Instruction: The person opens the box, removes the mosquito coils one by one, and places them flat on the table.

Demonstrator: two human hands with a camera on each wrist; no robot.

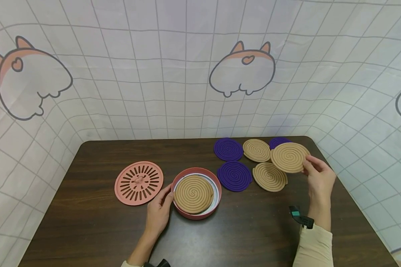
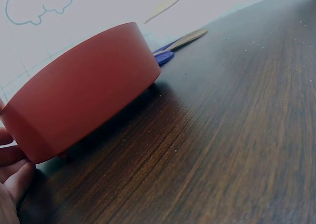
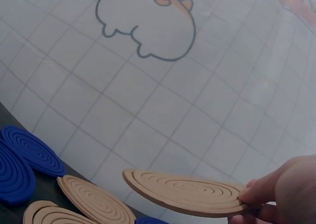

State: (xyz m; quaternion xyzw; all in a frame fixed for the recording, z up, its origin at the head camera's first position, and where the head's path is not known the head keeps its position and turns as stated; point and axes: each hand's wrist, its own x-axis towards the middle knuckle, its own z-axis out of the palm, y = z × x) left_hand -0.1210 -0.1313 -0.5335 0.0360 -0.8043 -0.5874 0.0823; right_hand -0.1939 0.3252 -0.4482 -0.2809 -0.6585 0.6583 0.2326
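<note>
In the head view a tan spiral coil (image 1: 290, 157) is pinched at its right edge by my right hand (image 1: 320, 178), raised over the other coils. My left hand (image 1: 158, 211) holds the left rim of a round red tin (image 1: 196, 217), thumb at the rim; a tan coil (image 1: 193, 194) lies inside. The left wrist view shows the tin's outer wall (image 2: 89, 80) with fingers (image 2: 12, 157) against its side. In the right wrist view the pinched coil (image 3: 187, 192) is seen nearly edge-on, gripped by the right hand (image 3: 286, 189).
Purple coils (image 1: 234, 176) and tan coils (image 1: 270, 177) lie right of the tin, towards the table's back edge. A pink slotted lid (image 1: 139, 183) rests left of the tin. Behind the dark table (image 1: 97, 230) hangs a white grid-patterned curtain (image 1: 170, 74).
</note>
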